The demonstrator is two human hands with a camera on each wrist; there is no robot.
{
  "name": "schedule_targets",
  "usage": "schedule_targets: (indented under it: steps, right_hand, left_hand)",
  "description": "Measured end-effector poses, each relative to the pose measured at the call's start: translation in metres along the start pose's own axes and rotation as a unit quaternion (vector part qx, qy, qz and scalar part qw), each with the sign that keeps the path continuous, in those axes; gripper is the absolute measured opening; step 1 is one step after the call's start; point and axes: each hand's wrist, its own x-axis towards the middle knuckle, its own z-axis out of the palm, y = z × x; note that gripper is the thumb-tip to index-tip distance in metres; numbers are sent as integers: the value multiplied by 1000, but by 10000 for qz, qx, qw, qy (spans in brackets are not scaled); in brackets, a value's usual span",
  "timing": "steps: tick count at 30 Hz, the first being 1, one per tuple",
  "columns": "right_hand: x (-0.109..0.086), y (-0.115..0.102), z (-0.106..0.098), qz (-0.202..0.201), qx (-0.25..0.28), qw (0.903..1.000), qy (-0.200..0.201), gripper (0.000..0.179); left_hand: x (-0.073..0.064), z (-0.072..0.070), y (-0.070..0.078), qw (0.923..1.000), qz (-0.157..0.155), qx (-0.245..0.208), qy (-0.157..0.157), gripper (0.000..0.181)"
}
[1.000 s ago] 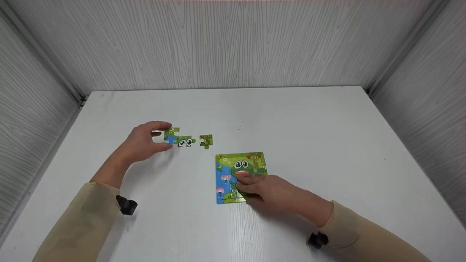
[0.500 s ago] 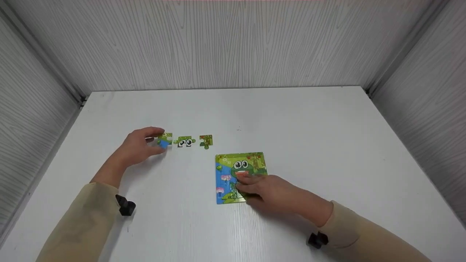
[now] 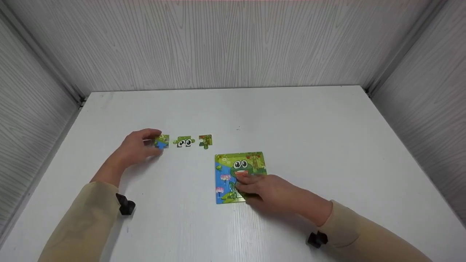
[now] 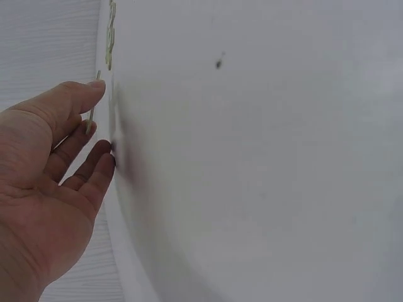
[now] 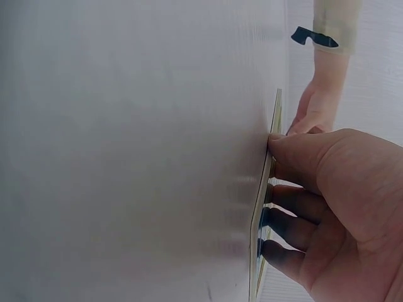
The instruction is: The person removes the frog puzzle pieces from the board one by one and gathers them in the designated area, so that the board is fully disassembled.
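Note:
In the head view my left hand (image 3: 136,147) pinches a green and blue jigsaw piece (image 3: 162,141) by its edges. The left wrist view shows this jigsaw piece (image 4: 94,104) edge-on between thumb and a finger, seemingly just off the table. Beside it lie a piece with two cartoon eyes (image 3: 184,142) and a piece with a tree (image 3: 205,141). My right hand (image 3: 271,191) rests on a square frog puzzle board (image 3: 224,167) and covers its lower right. In the right wrist view thumb and fingers touch the board (image 5: 257,220), seen edge-on.
A white tabletop (image 3: 327,145) lies under everything. Pale wood-grain panels (image 3: 233,43) stand at the back and both sides. Each sleeve carries a small black device (image 3: 126,205) at the cuff.
My left hand has moved left and slightly nearer with its jigsaw piece, leaving a gap beside the eyes piece. The right hand and the board have stayed put.

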Motion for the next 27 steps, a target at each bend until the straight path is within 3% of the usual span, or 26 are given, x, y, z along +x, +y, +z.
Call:
schedule_targets:
  steps: [27]
  right_hand:
    - [1,2,3,-7,-61,10000,52,45]
  left_hand:
    - [2,3,-14,9999,-130,104,-42,67]
